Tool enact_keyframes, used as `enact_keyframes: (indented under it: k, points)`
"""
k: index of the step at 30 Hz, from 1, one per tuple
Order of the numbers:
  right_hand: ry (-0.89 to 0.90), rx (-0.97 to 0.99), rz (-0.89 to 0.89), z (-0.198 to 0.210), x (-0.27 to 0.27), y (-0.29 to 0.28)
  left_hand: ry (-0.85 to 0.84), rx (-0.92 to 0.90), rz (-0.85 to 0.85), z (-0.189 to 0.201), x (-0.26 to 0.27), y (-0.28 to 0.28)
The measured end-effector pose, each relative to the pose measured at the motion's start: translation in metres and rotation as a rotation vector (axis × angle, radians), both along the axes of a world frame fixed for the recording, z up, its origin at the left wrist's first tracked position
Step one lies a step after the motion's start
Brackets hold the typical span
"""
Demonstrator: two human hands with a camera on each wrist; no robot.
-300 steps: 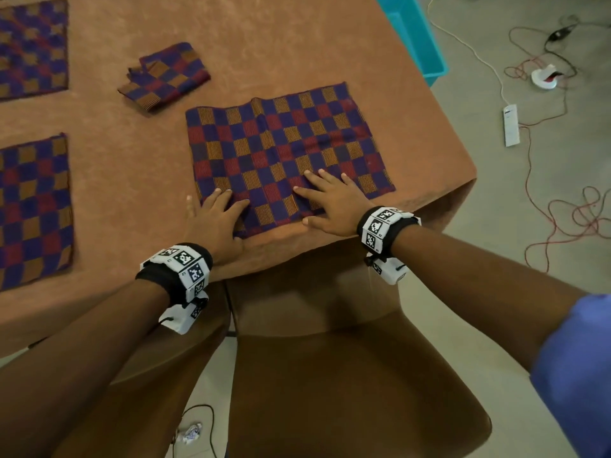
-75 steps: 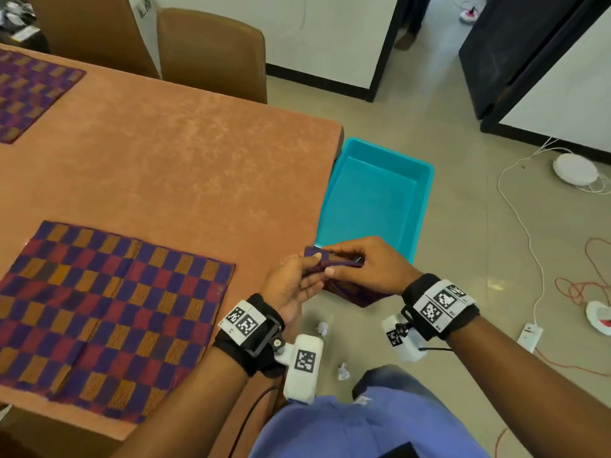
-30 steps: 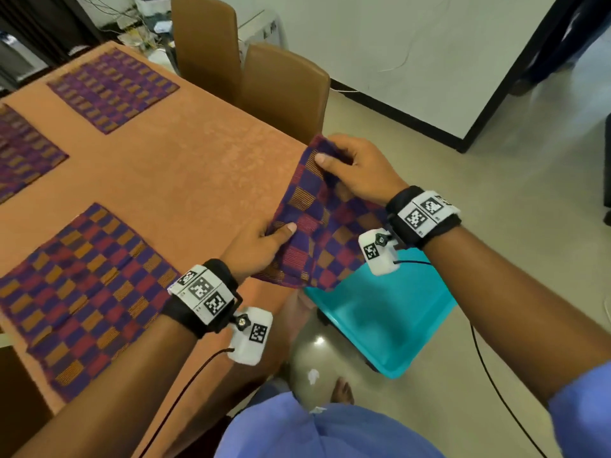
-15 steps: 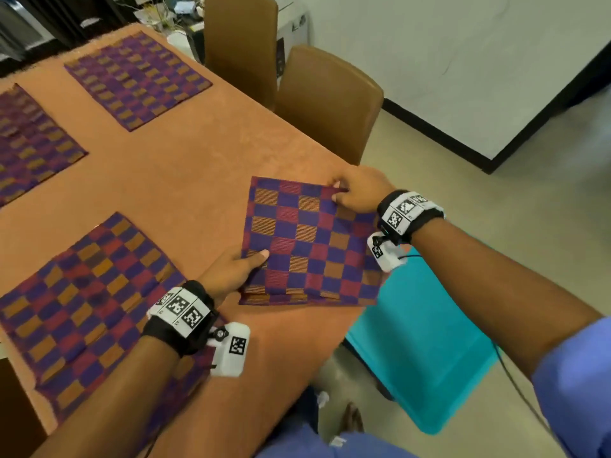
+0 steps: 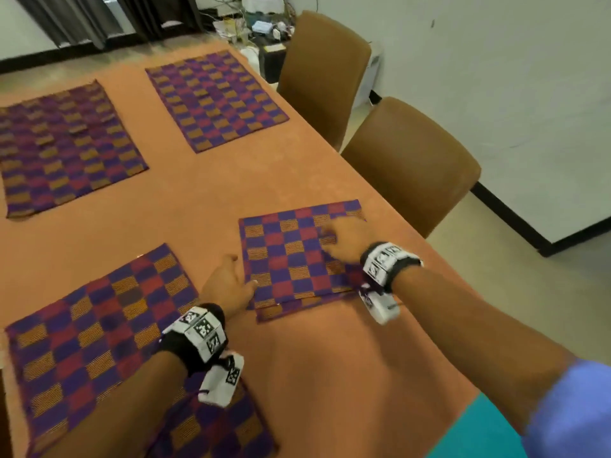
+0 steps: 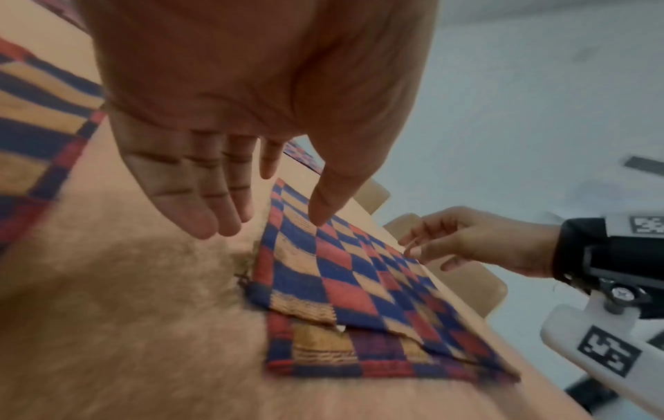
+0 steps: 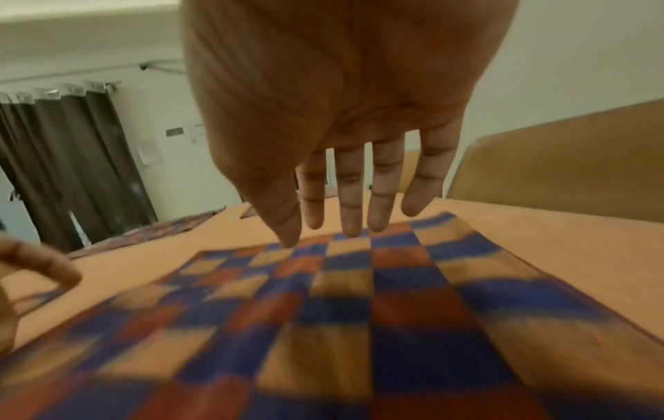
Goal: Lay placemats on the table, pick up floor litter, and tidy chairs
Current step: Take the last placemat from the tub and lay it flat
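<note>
My right hand [image 5: 344, 238] hangs just over the folded placemat [image 5: 299, 259], fingers [image 7: 350, 204] straight and spread, holding nothing; whether the tips touch the cloth I cannot tell. My left hand [image 5: 228, 285] is loose and empty too, at the placemat's left edge, thumb [image 6: 325, 196] pointing down at the weave. The placemat is a checked weave of purple-blue, red and orange squares, lying on the orange worktop [image 5: 205, 193] near its right edge, folded so that a lower layer sticks out along the side nearest me, with frayed threads at the left corner. Three more placemats of the same pattern lie flat: one [image 5: 99, 338] to the left beside my left forearm, two [image 5: 66, 143] [image 5: 216, 99] farther up. Two brown chairs [image 5: 410, 163] [image 5: 325, 71] stand along the right side. Both wrist views are smeared by motion, and the near placemat runs under my left arm and off the bottom of the head view.
</note>
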State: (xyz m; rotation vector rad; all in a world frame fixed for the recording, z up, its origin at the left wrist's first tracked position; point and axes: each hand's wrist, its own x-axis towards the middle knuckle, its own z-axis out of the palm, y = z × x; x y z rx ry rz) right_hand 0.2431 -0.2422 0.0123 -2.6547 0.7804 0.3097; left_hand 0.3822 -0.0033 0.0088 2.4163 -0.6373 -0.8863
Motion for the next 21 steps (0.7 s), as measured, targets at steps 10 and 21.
enact_keyframes:
  k: [10,21]
  points:
    - [-0.088,0.020,0.177,-0.036,-0.098,0.012,-0.239,0.013,-0.340,-0.020,-0.015,0.002]
    - [-0.075,0.025,0.170,-0.031,-0.099,0.017,0.265,-0.219,0.131,-0.002,-0.015,-0.013]
